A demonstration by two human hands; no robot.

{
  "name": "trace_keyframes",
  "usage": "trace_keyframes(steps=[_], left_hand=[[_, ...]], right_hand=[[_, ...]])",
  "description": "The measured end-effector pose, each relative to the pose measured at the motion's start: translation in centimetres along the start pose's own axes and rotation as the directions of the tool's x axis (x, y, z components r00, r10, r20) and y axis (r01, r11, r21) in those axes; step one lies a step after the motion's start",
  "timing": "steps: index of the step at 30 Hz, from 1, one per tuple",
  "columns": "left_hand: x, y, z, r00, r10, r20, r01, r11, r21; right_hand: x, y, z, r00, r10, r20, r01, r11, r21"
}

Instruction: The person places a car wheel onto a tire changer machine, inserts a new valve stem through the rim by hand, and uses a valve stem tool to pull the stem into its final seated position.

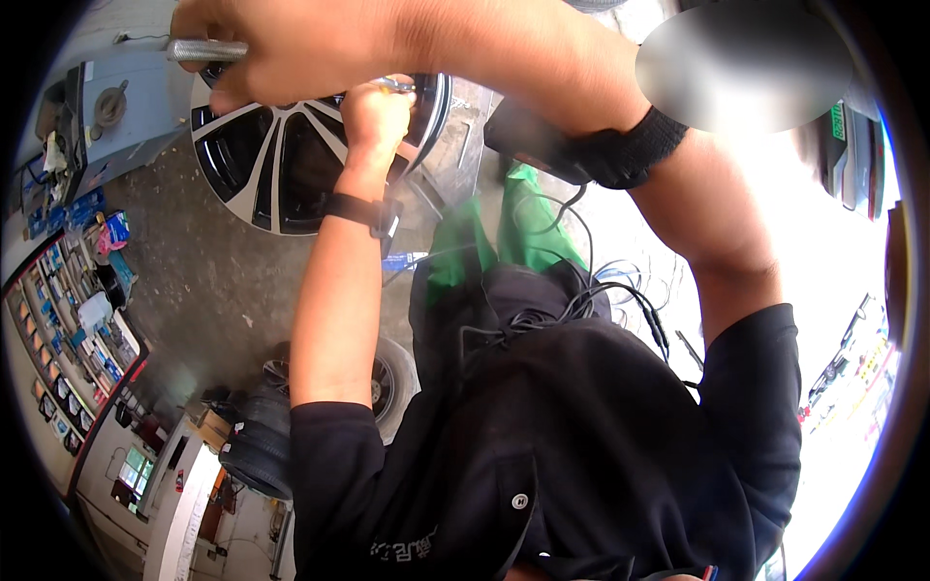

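Observation:
A black and silver alloy wheel (276, 160) is in front of me at the upper left, partly covered by my arms. My right hand (300, 48) reaches across above it, closed around a knurled silver metal handle (206, 50) whose end sticks out on the left. The rest of that tool is hidden by the hand. Lower down, my left hand (375, 118) is closed at the wheel's right side. A small metallic and yellow piece (395, 85) shows at its fingers, too small to name.
A blue-grey machine (145, 97) stands at the left, above a rack of small parts (77, 329). Stacked tyres (257, 450) and another wheel (392, 387) are at the lower left. Black cables (542, 315) hang across my waist. A metal stand (450, 184) is beside the alloy wheel.

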State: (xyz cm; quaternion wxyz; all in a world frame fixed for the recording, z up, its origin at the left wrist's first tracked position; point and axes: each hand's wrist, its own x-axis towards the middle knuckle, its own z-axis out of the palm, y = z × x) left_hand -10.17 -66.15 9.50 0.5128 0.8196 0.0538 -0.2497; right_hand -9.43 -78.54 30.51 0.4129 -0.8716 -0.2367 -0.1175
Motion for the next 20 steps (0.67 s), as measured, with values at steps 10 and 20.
trace_keyframes(steps=[10,20], left_hand=[[0.6,-2.4,-0.6,0.997,0.071,-0.027,-0.071,0.997,0.020],[3.4,-5.6,-0.5,0.972,0.222,0.072,-0.207,0.963,-0.174]], right_hand=[[1.2,1.2,2.9,0.993,0.032,-0.110,-0.050,0.986,-0.161],[1.4,0.6,3.9,0.979,0.102,-0.178,-0.129,0.980,-0.149]])
